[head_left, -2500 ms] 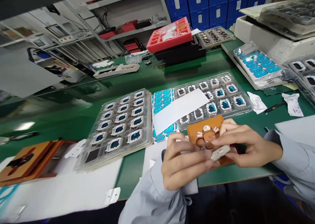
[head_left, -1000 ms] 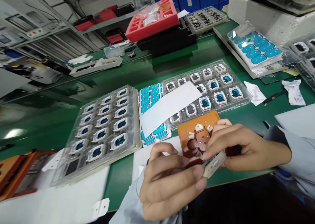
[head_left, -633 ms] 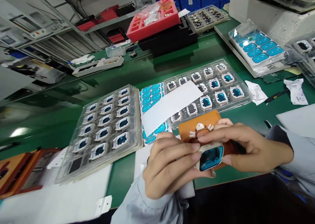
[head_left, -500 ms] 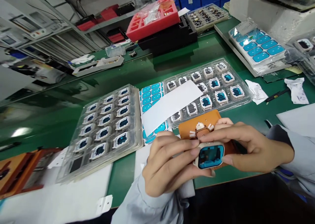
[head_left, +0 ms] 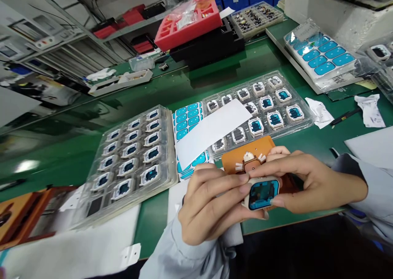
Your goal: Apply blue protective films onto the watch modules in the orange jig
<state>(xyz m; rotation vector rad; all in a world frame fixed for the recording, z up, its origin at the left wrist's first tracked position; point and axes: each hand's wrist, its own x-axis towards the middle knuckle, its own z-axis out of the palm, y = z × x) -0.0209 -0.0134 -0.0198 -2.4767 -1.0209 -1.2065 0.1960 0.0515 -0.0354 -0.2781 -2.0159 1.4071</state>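
Observation:
A smartwatch case point(head_left: 263, 194) with a pale rim and a blue-filmed face is held up in front of me. My left hand point(head_left: 215, 201) is closed around its left side, fingers along the top and underneath. My right hand point(head_left: 313, 181) grips the right side, its thumb pressing on the lower right of the face and the index finger on the top edge. Just behind the hands, an orange-brown fixture block point(head_left: 233, 158) lies on the bench, partly covered by them.
Left of the hands stands a stack of clear trays point(head_left: 168, 164) with watch frames. Another clear tray point(head_left: 294, 128) of frames lies behind the fixture. White paper point(head_left: 215, 129) covers part of a blue sticker sheet point(head_left: 187, 113). A black pen-like tool point(head_left: 346, 117) and crumpled wrappers point(head_left: 371, 111) lie right.
My right thumb has slid slightly left and down over the watch face. The left hand keeps its hold, and the view has shifted a little.

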